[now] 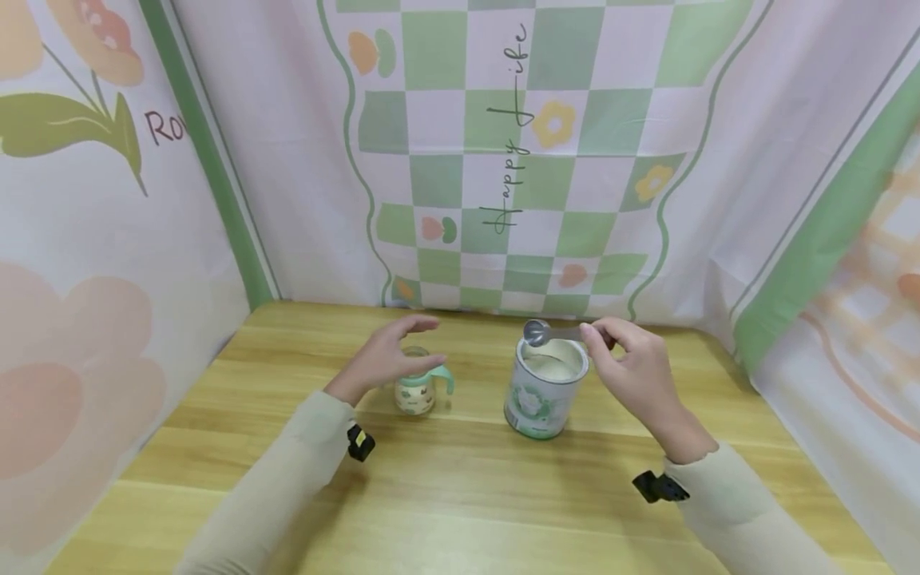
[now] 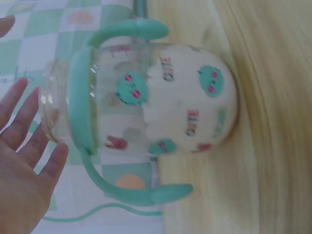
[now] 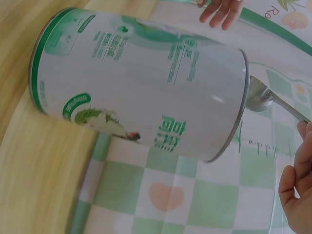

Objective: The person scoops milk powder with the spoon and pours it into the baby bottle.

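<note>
My right hand [image 1: 636, 367] pinches the handle of a metal spoon [image 1: 564, 333], whose bowl is over the far rim of an open white and green can [image 1: 542, 407]. Pale powder [image 1: 552, 367] lies inside the can. The spoon's bowl shows bare metal in the head view. My left hand [image 1: 388, 355] is held with fingers apart beside the open neck of a clear baby bottle [image 1: 415, 395]; whether it touches the neck I cannot tell. The bottle [image 2: 180, 97] stands upright, with two mint green handles and whitish contents in its lower part.
Both containers stand on a wooden table [image 1: 460, 495], the bottle left of the can. A checked green and white cloth [image 1: 496, 184] hangs behind the table's far edge. Printed curtains [image 1: 93, 335] close in the left and right sides.
</note>
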### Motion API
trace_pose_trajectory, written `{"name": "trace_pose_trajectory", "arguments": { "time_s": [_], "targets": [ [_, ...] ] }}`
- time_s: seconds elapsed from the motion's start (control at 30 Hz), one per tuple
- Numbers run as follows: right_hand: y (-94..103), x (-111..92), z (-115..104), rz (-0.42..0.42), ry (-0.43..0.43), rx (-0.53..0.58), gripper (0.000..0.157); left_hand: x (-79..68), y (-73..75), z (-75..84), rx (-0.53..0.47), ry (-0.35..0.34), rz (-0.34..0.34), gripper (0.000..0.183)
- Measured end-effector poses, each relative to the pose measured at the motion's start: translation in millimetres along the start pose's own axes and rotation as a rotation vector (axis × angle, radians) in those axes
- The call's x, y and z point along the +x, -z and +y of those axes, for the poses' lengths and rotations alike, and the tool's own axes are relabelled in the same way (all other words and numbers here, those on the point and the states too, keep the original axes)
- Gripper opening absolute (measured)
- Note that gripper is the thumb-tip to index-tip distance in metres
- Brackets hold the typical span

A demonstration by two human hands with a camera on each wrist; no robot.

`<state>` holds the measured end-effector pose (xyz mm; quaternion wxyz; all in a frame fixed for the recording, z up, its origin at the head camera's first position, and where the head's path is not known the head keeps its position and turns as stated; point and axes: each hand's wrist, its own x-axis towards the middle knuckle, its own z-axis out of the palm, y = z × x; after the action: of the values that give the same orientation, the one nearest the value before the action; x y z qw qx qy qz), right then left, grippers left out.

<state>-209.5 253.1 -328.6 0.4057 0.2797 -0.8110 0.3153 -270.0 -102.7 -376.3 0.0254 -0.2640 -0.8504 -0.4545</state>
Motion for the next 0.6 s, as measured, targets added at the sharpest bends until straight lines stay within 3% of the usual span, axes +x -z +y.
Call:
{"name": "trace_pose_trajectory", "arguments": {
  "time_s": [0.17,0.37,0.6],
  "targets": [
    [6.2,-3,5,-0.018,-0.030,-0.026,0.020,5.1,-6.7,11.4,0.031,-0.074,0.008,0.061],
    [10.1,-6,10,-0.070,-0.028,-0.062,0.018,13.3,-24.7,26.8,0.049,-0.178,0.027,0.060],
    [10.6,-8,14,-0.172,-0.025,-0.127,0.014,21.2,-47.2,42.7,0.025,-0.174,-0.067,0.069]
  ]
}}
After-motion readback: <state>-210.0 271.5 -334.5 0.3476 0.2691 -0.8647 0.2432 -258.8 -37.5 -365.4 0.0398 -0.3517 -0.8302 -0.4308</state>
